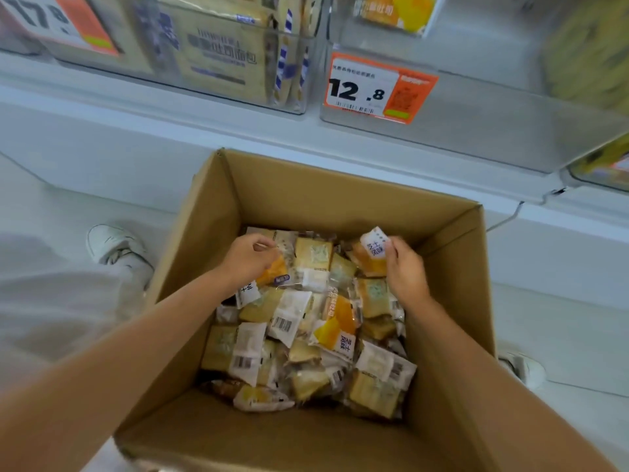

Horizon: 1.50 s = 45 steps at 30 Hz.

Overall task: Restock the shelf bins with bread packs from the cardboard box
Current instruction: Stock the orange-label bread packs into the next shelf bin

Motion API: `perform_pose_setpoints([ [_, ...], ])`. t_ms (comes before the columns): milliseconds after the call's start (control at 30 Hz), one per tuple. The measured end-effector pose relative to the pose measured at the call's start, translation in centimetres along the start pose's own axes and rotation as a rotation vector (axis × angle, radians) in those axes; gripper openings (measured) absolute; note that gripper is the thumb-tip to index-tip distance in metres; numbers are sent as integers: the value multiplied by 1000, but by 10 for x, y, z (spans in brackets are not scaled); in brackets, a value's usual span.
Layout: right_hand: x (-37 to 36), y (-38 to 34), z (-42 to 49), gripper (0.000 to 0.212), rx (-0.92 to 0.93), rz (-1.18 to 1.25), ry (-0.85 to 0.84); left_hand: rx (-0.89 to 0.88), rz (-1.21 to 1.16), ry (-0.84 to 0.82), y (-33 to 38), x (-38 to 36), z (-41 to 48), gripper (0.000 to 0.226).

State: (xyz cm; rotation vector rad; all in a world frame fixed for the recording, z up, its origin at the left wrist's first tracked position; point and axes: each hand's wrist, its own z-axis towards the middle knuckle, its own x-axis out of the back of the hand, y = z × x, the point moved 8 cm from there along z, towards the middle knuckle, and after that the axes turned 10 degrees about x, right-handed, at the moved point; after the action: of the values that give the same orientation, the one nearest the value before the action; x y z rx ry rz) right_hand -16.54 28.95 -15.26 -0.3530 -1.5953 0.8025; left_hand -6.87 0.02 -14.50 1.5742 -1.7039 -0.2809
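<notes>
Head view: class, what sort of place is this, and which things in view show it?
Probably a shop aisle: an orange price tag reading 12.8 on a clear shelf bin, and a cardboard box of wrapped bread packs.

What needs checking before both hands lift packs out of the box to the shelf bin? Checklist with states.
1. Left hand grips left pack: ok.
2. Right hand pinches right pack by its white end: ok.
3. Held packs free of neighbouring packs: cannot tell.
4. Cardboard box flaps open above the hands: ok.
5. Room in clear bin behind the 12.8 tag: ok, front looks bare.
6. Packs match that bin's product: cannot tell, labels blurred.
</notes>
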Motion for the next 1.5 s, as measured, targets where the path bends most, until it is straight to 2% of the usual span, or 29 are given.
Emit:
perform_pose_setpoints([
  [100,29,-38,-4,29,-74,294,46,60,-87,-105,3,-20,-11,37],
  [200,23,-51,-20,26,-241,611,-20,134,-246,-404,6,-52,-31,65],
  [267,10,-52,-31,26,-310,670,-101,166,-350,-537,8,-66,-46,51],
  [400,-6,-40,-38,30,-346,675,-219,172,-389,-400,1,-52,-48,32],
  [533,-18,17,-36,33,-336,255,-309,207,-486,-226,-18,-24,-40,27],
  [600,-39,48,-41,43,-386,117,-378,226,-532,-170,-29,-15,-34,30],
  [733,-86,75,-47,73,-493,122,-441,260,-536,-116,-46,-9,-20,31],
  [867,-107,56,-42,101,-415,122,-405,262,-498,-68,-54,-8,-7,34],
  [967,-107,48,-45,92,-322,83,-383,279,-487,-70,-56,-12,-2,35],
  [1067,-109,56,-50,94,-275,-67,-464,261,-490,-70,-57,-15,0,34],
  [1133,-107,51,-50,87,-250,-52,-458,252,-498,-71,-56,-17,0,32],
  [1233,-84,25,-38,45,-163,116,-283,241,-491,-62,-54,-15,-1,30],
  [1333,-47,-8,-23,7,-239,406,-201,209,-484,-37,-48,-7,-3,23],
  [1400,-26,-29,-13,8,-326,728,-201,191,-456,-24,-40,1,-6,27],
  [1467,-10,-61,-9,18,-380,1113,-289,171,-439,-57,-29,6,-13,35],
  [1500,-3,-77,-9,24,-400,1233,-340,153,-463,-102,-21,5,-17,36],
])
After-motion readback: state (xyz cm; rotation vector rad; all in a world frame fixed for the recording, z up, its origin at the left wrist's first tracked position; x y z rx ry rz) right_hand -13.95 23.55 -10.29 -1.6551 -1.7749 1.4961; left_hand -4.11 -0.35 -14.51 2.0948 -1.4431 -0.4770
